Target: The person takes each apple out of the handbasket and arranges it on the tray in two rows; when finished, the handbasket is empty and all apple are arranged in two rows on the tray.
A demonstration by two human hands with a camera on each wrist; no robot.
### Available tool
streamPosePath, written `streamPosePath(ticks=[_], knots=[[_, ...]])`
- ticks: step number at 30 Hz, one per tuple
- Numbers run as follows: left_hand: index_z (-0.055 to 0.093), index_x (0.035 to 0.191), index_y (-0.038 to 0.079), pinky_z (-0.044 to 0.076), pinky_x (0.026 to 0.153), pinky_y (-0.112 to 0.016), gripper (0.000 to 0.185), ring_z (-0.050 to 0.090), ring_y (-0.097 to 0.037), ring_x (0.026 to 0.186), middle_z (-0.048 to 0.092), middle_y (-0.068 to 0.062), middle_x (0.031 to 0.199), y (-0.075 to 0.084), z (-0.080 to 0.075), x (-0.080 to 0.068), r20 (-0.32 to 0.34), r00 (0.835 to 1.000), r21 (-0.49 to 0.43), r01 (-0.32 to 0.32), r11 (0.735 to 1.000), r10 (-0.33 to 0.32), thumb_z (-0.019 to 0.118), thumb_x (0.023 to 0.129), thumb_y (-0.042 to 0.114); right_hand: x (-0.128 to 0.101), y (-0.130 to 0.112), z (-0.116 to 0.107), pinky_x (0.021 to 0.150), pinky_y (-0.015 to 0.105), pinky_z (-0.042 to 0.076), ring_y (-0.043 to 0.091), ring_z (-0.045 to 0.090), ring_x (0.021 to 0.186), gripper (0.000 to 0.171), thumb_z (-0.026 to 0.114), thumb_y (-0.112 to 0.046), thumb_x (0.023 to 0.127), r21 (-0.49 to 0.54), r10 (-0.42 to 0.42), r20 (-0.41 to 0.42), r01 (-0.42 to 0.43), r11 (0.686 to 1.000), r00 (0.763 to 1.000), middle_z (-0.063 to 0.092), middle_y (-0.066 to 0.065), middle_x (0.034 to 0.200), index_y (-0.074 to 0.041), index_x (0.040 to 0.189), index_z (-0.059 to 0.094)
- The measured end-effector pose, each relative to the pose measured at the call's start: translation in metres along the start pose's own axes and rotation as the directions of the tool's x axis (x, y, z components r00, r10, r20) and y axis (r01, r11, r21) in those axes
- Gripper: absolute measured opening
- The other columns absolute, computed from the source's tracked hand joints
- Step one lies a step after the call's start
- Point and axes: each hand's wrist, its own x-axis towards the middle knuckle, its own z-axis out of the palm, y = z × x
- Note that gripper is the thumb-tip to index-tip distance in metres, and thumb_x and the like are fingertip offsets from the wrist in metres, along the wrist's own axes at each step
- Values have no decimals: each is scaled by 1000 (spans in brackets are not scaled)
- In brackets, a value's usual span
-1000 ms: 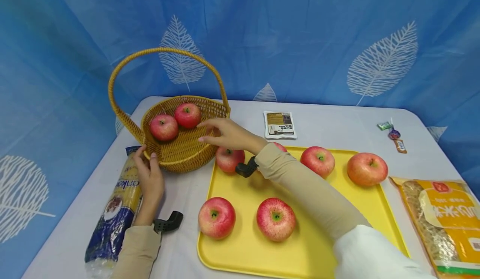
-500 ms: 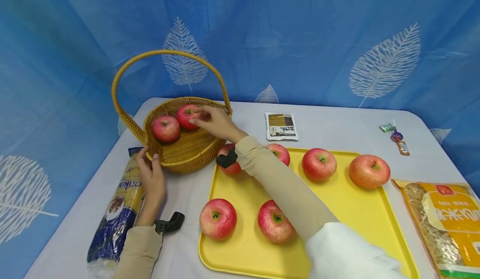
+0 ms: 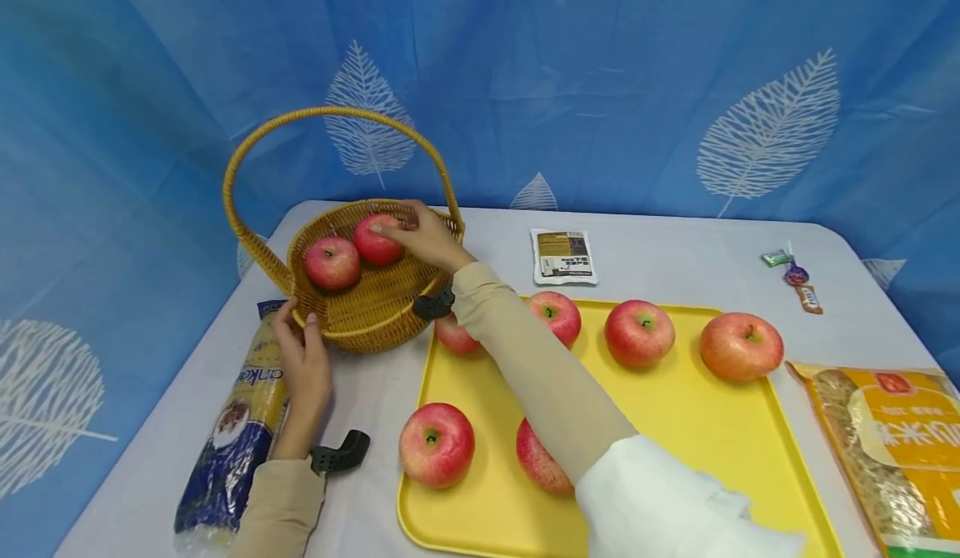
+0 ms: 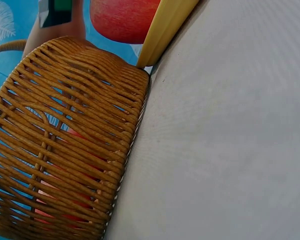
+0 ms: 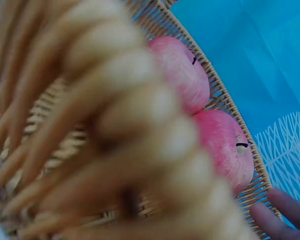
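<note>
In the head view, a wicker basket (image 3: 375, 333) with a tall handle holds two red apples. My right hand (image 3: 427, 237) reaches inside from the right, its thumb in front of the right apple (image 3: 375, 245). The left apple (image 3: 332, 263) lies beside it. The right wrist view shows spread fingers (image 5: 275, 220) near the basket's far rim, apart from the apples; much of that hand is out of frame. My left hand (image 3: 303, 366) touches the basket's front left side with thumb and fingers. The left wrist view shows the basket's woven outside (image 4: 65, 145).
Several apples, one of them (image 3: 437, 445) at front left, lie on a yellow tray (image 3: 487, 525). A blue-and-gold packet (image 3: 232, 433) lies left of the left arm. A white-edged sachet (image 3: 564, 256), small sweets (image 3: 797, 276) and a yellow food bag (image 3: 892, 449) lie farther back and right.
My right hand has moved from the basket's right rim inward over the right apple, then slightly back. The left hand stays at the basket's side. The head view has shifted slightly.
</note>
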Motion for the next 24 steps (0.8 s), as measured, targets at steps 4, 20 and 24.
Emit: streamPosePath(ticks=[4, 20, 24], knots=[[28, 134, -2, 31, 85, -6, 41, 38, -31, 126, 33, -21, 138, 0, 0, -1, 9, 1000, 3, 3, 1000, -3, 33, 96, 12, 4, 1, 1, 102, 38, 36, 23, 33, 133, 84, 61, -52, 79, 49, 70, -4, -70, 996, 998, 26, 6, 148, -17, 143, 20], [28, 134, -2, 31, 92, -10, 41, 35, -30, 130, 32, -21, 139, 3, -2, 0, 17, 1000, 34, -7, 999, 7, 34, 97, 12, 15, -1, -3, 107, 43, 27, 23, 26, 136, 94, 63, -58, 73, 209, 223, 101, -240, 948, 970, 19, 5, 150, -26, 145, 11], [28, 135, -1, 31, 97, -19, 41, 35, -30, 130, 32, -20, 139, 3, -2, 0, 16, 1000, 52, 6, 999, -7, 34, 97, 13, 18, -2, -3, 108, 46, 25, 24, 22, 138, 96, 61, -61, 73, 232, 257, 141, -284, 930, 956, 15, 2, 151, -24, 146, 11]])
